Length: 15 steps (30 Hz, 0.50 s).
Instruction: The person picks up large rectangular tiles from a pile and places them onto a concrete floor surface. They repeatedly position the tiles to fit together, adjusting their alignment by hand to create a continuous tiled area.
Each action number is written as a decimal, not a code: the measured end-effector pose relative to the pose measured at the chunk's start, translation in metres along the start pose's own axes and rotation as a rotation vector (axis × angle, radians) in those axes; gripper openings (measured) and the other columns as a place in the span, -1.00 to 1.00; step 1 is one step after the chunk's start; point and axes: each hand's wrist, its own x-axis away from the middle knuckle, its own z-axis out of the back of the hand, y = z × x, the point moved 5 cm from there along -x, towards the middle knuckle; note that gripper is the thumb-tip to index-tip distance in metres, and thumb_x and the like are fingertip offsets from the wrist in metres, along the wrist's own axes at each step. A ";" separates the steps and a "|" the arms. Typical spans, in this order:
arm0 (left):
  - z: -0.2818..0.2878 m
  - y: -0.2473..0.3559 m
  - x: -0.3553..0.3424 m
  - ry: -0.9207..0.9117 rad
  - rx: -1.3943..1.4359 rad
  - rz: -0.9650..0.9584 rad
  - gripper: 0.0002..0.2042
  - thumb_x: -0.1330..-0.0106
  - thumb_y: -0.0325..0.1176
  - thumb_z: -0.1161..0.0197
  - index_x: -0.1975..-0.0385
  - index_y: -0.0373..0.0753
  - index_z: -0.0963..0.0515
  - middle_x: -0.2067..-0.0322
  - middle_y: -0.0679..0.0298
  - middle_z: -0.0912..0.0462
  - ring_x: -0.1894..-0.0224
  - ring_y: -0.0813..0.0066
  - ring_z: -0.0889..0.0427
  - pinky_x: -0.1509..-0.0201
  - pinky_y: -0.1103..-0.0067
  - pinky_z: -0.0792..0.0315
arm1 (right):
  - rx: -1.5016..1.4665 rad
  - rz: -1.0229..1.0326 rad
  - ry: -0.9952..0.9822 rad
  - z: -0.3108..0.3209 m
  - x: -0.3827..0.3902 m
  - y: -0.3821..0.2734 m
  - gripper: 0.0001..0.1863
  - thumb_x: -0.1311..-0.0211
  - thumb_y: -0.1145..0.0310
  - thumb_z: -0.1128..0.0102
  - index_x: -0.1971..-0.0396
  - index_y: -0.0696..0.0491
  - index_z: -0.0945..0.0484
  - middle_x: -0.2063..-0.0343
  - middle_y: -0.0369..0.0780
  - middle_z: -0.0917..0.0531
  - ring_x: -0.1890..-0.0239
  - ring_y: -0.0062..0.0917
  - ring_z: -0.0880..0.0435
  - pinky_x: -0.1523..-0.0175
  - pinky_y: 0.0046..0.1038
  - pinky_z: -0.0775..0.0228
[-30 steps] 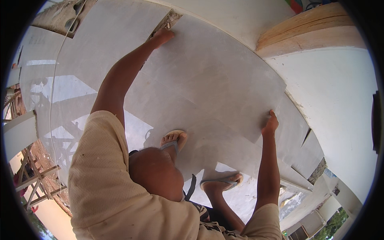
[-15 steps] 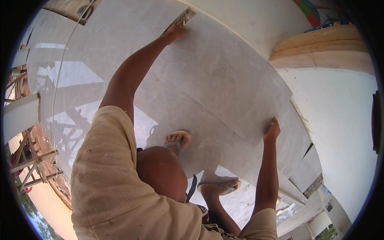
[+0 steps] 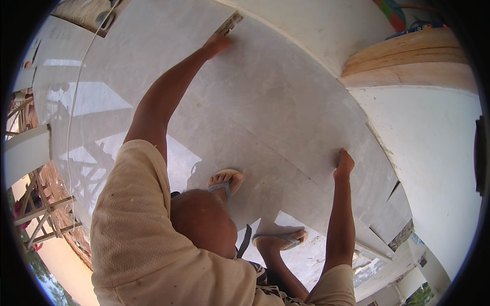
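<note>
A large grey floor tile (image 3: 278,97) lies in front of me, with my hands at its opposite ends. Far ahead, my left hand (image 3: 218,46) is closed at the tile's left end, beside a narrow rough gap (image 3: 230,22) in the floor; its fingertips are partly hidden there. My right hand (image 3: 345,164) is closed low at the right end, one digit pointing forward, the other fingers mostly hidden under the hand. Between the hands, a thin seam (image 3: 273,149) separates this tile from the tiles near my sandalled feet (image 3: 226,182).
A white wall (image 3: 423,137) with a wooden ledge (image 3: 408,53) borders the floor on the right. Over the tiles at left runs a pale cable (image 3: 76,92). A square opening (image 3: 99,18) sits at far left, with wooden trestles (image 3: 46,209) beyond the left edge.
The gap beside my left hand looks narrower, and the seam by the near tiles shows less. Both hands have shifted slightly left, still closed at the tile's ends.
</note>
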 end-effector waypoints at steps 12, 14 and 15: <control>0.005 0.067 0.002 -0.022 -0.489 -0.352 -0.86 -0.13 -0.42 -0.08 0.45 -0.19 -0.60 0.39 0.23 -0.65 0.29 0.32 -0.66 0.29 0.47 -0.57 | 0.109 0.201 0.015 0.024 0.001 -0.006 -0.75 -0.11 0.28 -0.20 0.64 0.11 -0.49 0.63 -0.36 -0.43 0.52 -0.60 -0.30 0.39 -0.43 -0.19; 0.005 0.052 0.001 -0.036 -0.421 -0.339 -0.83 -0.16 -0.40 -0.06 0.42 -0.24 -0.61 0.37 0.19 -0.65 0.27 0.32 -0.67 0.26 0.47 -0.57 | 0.092 0.131 -0.024 0.014 0.006 -0.013 -0.72 -0.11 0.29 -0.21 0.71 0.05 -0.42 0.67 -0.38 -0.35 0.57 -0.64 -0.25 0.46 -0.45 -0.14; 0.009 0.025 0.004 -0.022 -0.192 -0.231 -0.83 -0.15 -0.39 -0.07 0.42 -0.24 -0.61 0.37 0.17 -0.65 0.26 0.31 -0.66 0.25 0.48 -0.57 | 0.082 0.096 -0.052 0.005 0.010 -0.015 -0.70 -0.11 0.30 -0.21 0.74 0.02 -0.39 0.69 -0.39 -0.32 0.60 -0.66 -0.22 0.50 -0.46 -0.12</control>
